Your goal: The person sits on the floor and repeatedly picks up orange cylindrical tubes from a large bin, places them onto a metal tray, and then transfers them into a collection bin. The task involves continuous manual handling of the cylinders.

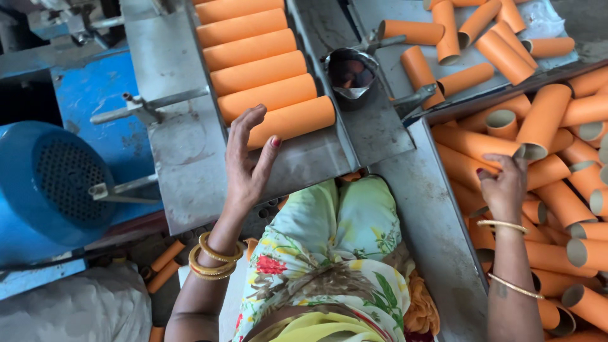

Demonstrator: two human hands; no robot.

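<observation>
Centre of the frame: the left hand (246, 161) lies flat, fingers spread apart, against the nearest orange tube (292, 120) in a row of tubes (250, 47) that runs up a sloped metal tray (183, 139) toward the top edge. The thumb touches the tube's lower side; nothing is gripped.

Right of centre: the right hand (503, 183) reaches into a bin of loose orange tubes (570, 209), fingers curled down over one tube (476, 144). Whether they clamp it cannot be told.

Left edge: a blue motor housing (54, 183). Top centre: a small metal cup (350, 73) between two trays.
</observation>
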